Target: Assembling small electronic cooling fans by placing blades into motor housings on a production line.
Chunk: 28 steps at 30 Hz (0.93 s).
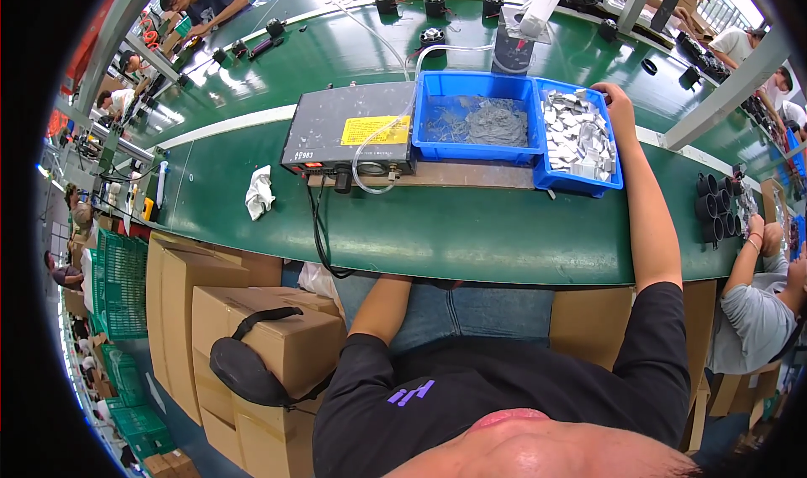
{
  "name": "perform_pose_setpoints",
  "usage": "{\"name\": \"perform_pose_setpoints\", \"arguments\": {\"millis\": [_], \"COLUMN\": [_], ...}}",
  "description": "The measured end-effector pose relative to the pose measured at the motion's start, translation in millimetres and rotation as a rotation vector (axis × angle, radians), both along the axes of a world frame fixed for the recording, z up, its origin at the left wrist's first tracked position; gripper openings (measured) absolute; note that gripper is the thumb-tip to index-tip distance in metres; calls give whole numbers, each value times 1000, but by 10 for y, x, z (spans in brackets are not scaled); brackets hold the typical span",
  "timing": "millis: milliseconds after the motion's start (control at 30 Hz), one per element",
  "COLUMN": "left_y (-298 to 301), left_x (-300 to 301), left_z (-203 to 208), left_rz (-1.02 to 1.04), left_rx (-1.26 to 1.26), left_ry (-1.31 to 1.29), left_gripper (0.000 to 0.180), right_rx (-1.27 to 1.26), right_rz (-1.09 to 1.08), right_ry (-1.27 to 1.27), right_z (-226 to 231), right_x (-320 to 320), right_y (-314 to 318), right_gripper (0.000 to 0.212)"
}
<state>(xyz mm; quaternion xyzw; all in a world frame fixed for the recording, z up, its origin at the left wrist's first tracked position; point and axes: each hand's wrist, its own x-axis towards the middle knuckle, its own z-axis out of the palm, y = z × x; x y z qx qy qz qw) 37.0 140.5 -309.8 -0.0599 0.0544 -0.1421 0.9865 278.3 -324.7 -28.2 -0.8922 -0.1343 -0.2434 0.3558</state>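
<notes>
My right arm reaches forward over the green table. My right hand (619,106) is at the far right corner of a small blue bin (580,180), its fingers bent over the rim. Many small white and grey flat pieces (578,133) fill that bin. Beside it on the left stands a wider blue bin (479,152) with a heap of thin grey scraps (496,121). My left forearm (382,308) goes under the table's front edge, which hides the left hand.
A grey control box (336,125) with a clear tube and black cables stands left of the bins. A crumpled white cloth (260,194) lies farther left. Black cups (713,207) stand at the right near a co-worker (756,310). Cardboard boxes (261,343) are stacked at my left.
</notes>
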Motion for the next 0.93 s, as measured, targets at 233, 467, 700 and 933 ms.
{"name": "perform_pose_setpoints", "arguments": {"millis": [233,467,700,933], "left_y": [88,233,136,125], "left_x": [-26,22,45,16], "left_z": [-181,-245,-87,16], "left_rz": [-4,3,-23,13], "left_rx": [-115,-117,-144,-141], "left_ry": [-65,-198,-137,-69], "left_gripper": [77,69,65,66], "right_rx": [0,-60,-1,-71], "right_rz": [9,-9,-47,-68], "right_ry": [-17,-97,14,-23], "right_z": [8,-28,78,-22], "right_x": [2,85,-57,-31], "right_y": [66,-3,91,19], "right_gripper": [20,22,19,19]}}
